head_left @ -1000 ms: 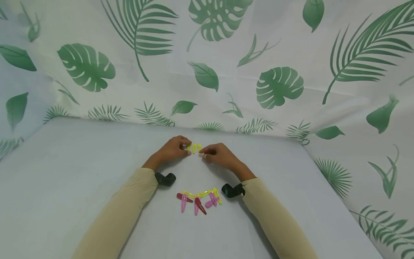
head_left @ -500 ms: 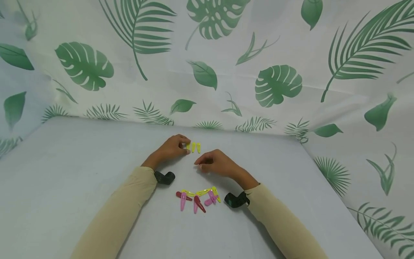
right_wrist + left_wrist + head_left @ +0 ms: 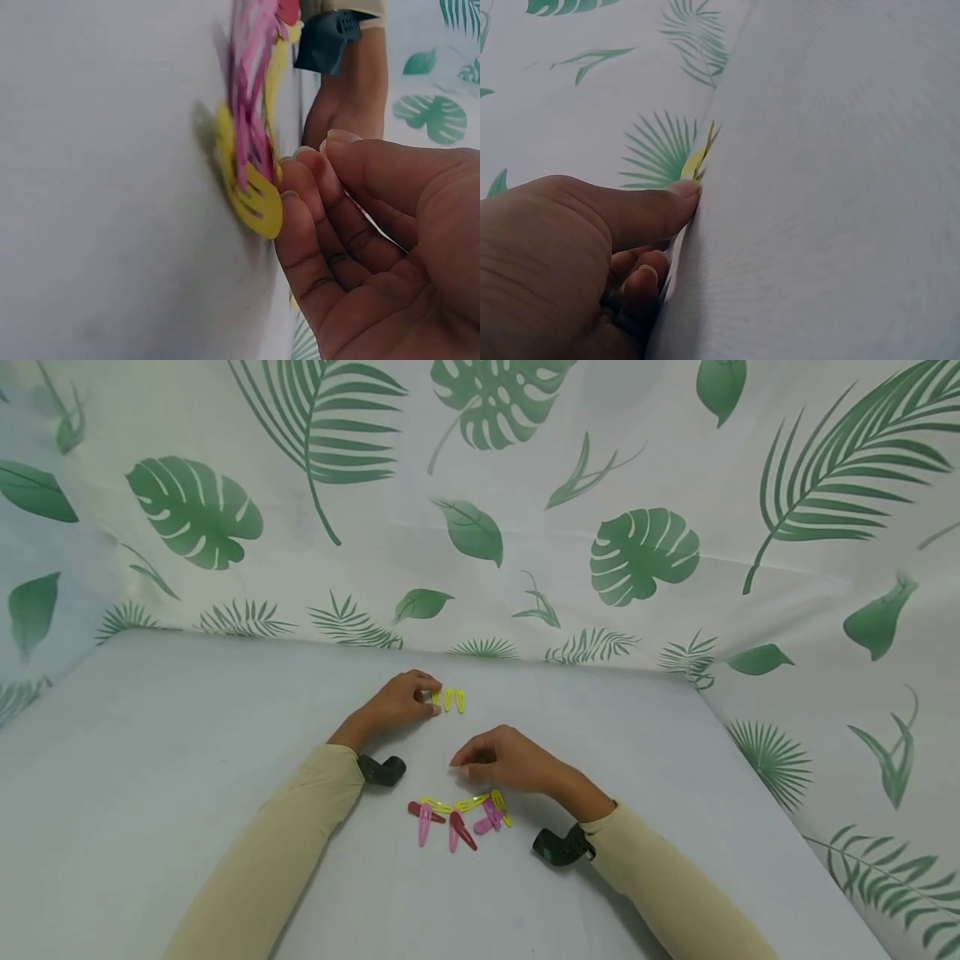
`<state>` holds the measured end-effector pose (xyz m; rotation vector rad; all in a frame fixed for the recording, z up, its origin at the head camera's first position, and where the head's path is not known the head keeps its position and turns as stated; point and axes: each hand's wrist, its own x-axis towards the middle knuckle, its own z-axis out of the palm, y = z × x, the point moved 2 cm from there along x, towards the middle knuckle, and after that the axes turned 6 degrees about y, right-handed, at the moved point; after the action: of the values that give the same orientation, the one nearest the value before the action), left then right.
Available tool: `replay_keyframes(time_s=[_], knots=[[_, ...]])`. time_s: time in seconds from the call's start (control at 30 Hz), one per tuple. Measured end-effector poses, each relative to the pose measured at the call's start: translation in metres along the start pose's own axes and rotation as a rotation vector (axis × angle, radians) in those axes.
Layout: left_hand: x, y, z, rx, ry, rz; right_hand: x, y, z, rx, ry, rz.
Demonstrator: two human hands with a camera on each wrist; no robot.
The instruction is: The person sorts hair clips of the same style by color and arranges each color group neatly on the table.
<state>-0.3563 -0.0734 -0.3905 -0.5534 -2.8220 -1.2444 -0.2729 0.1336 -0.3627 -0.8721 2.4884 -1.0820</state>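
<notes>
At the far part of the white table, my left hand (image 3: 397, 700) holds a yellow hair clip (image 3: 436, 697) between thumb and forefinger, at the left end of a short row. Two more yellow hair clips (image 3: 448, 699) stand side by side to its right. In the left wrist view, the thumb meets the yellow hair clip (image 3: 694, 161), partly hiding it. My right hand (image 3: 513, 760) hovers with loosely bent fingers, holding nothing, just above a loose group of pink clips (image 3: 424, 823), red clips (image 3: 463, 831) and yellow clips (image 3: 472, 803). The right wrist view shows a yellow clip (image 3: 261, 206) close to its fingertips.
A white table surface (image 3: 187, 760) lies under both hands. Behind it hangs a white cloth (image 3: 525, 552) printed with green leaves, which also runs along the right side. Each wrist carries a dark camera mount (image 3: 381, 770) over a beige sleeve.
My right hand has drawn back from the right end of the yellow row toward the loose clips nearer me. My left hand has stayed at the leftmost yellow clip.
</notes>
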Motion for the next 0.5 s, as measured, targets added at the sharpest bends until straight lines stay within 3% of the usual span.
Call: replay_keyframes(time_s=[0.5], knots=[[-0.001, 0.001, 0.000, -0.021, 0.008, 0.003, -0.022, -0.002, 0.003, -0.017, -0.005, -0.028]])
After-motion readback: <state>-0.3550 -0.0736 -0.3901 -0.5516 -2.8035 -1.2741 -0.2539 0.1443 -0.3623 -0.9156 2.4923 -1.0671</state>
